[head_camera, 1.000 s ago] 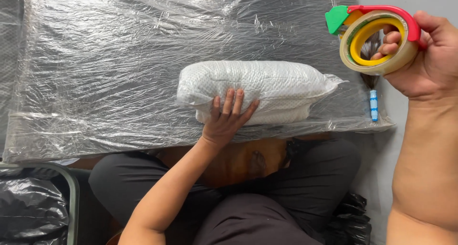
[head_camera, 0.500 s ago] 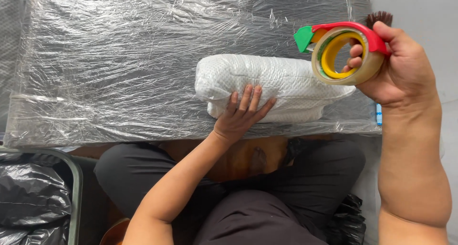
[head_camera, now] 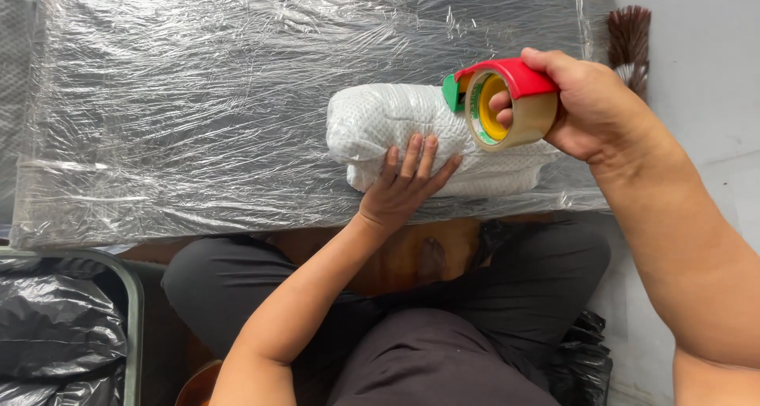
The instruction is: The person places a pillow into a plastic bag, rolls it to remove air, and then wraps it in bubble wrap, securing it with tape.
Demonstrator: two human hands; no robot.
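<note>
Clear plastic film covers the dark desk point(head_camera: 198, 121) edge to edge, wrinkled all over. White wrapped bundle point(head_camera: 412, 133) lies on it near the front edge, right of centre. Left hand point(head_camera: 404, 188) lies flat on the bundle's near side, fingers spread, pressing, not clenched. Right hand point(head_camera: 590, 105) grips a tape dispenser point(head_camera: 503, 101), red guard w/ green tip, yellow-core roll of clear tape, tip touching the bundle's top right. Brown brush point(head_camera: 629, 42) by the desk's far right corner. Black bag point(head_camera: 55, 335) in a bin at lower left.
</note>
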